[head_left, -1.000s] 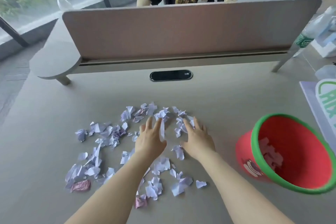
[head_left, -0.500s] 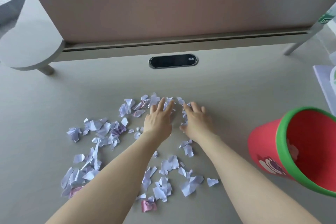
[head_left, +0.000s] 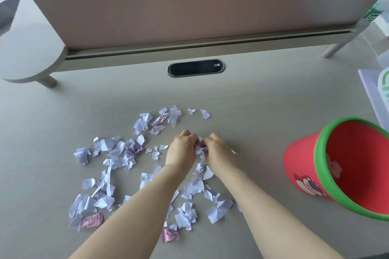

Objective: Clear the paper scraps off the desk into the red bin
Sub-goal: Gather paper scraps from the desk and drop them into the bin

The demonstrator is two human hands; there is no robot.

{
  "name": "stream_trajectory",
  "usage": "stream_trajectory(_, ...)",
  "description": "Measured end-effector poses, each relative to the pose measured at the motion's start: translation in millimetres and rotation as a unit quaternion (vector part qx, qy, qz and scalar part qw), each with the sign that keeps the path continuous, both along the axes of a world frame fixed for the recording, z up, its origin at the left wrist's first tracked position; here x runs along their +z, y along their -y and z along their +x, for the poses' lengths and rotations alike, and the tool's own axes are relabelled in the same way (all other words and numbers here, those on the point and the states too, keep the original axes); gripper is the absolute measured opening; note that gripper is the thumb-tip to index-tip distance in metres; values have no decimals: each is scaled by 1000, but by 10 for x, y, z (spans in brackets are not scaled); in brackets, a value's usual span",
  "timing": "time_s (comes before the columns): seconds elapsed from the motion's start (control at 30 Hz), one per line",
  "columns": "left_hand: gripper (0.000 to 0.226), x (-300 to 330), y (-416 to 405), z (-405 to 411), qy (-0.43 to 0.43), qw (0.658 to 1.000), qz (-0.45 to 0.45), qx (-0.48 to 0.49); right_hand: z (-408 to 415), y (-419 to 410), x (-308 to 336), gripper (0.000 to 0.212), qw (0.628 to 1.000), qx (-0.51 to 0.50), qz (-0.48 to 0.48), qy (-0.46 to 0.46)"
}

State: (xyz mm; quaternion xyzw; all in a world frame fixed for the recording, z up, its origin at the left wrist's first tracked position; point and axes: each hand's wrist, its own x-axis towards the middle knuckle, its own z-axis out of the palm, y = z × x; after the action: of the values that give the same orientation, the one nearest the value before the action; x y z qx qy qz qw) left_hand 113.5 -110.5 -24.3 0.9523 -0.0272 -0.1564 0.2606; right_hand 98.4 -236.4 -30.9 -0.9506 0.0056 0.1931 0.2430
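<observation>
Torn white paper scraps lie scattered over the grey desk, mostly left of and below my hands. My left hand and my right hand are side by side at the middle of the desk, fingers curled inward, pinching a small bunch of scraps between them. The red bin with a green rim stands at the right, tilted so its mouth faces me; a few scraps lie inside it.
Pink wrappers lie among the scraps near the front. A pinkish divider panel closes off the back of the desk, with a black oval cable port below it. A white and green sheet lies at the right edge.
Both hands were flat with fingers spread on the far scraps; now they have pulled back a little and curled shut, gathering scraps between them.
</observation>
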Motion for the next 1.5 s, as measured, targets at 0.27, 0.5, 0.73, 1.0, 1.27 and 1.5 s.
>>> stream_trajectory(0.27, 25, 168, 92, -178, 21, 997, -59, 50, -164, 114, 185, 23, 998, -52, 43, 19)
stream_trajectory(0.5, 27, 789, 494, -193, 97, 980, -154, 82, -230, 454, 802, 19, 972, -132, 105, 162)
stream_trajectory(0.73, 20, 1435, 1239, -252, 160, 951, -262, 45, -412, 1131, 1570, 21, 924, -189, 91, 319)
stream_trajectory(1.0, 16, 1584, 2083, -480, 158, 946, -279, -52, -832, 1941, 1756, 24, 923, -258, 40, 283)
stream_trajectory(1.27, 39, 1498, 2388, -647, 81, 968, -202, -127, -1050, 2224, 1561, 17, 942, -274, 0, 195)
stream_trajectory(1.5, 49, 1541, 2404, -689, 85, 962, -191, -174, -1098, 2219, 1530, 25, 945, -292, -34, 144)
